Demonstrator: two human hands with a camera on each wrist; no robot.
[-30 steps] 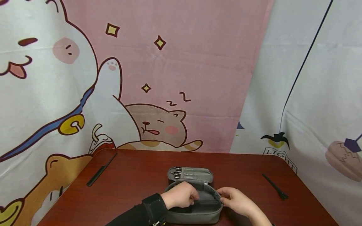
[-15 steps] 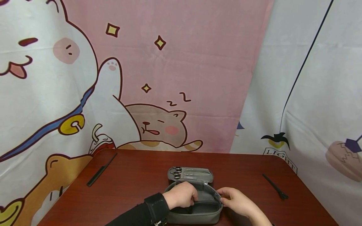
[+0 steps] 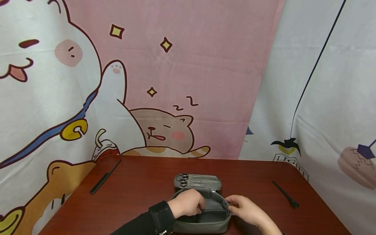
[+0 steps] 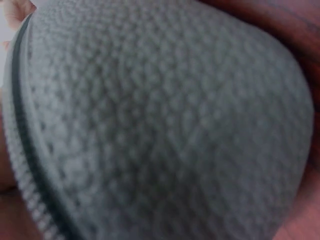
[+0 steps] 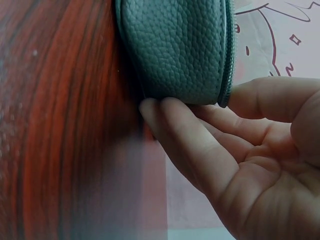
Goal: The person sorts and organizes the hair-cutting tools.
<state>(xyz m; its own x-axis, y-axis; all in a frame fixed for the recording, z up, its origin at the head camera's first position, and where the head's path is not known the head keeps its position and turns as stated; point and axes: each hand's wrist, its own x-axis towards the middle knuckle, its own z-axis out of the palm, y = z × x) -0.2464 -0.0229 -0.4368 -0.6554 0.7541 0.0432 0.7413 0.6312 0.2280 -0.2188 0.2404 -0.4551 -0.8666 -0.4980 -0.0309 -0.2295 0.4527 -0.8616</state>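
Observation:
A grey zippered case (image 3: 202,227) of pebbled, leather-like material lies unzipped on the table, its lid (image 3: 204,180) folded back. My left hand (image 3: 187,203) reaches over the left side into the case with bent fingers. Its fingertips are hidden, and I cannot tell whether they hold anything. At the right side, my right hand (image 3: 245,209) holds the case's rim between thumb and fingers. The right wrist view shows the thumb at the zipper edge (image 5: 229,60) and the fingers against the outer wall. Grey case wall (image 4: 175,120) fills most of the left wrist view.
Metal finger loops (image 3: 184,179) show in the lid beside a clear pocket. A black tail comb (image 3: 105,178) lies at the left of the reddish-brown table (image 3: 141,182). On the right is a thin black tool (image 3: 286,194) with a flared end. A cartoon-printed curtain (image 3: 220,81) hangs behind.
Almost nothing differs. My left wrist shifts very slightly while its hand stays inside the case; the right hand keeps its hold on the rim.

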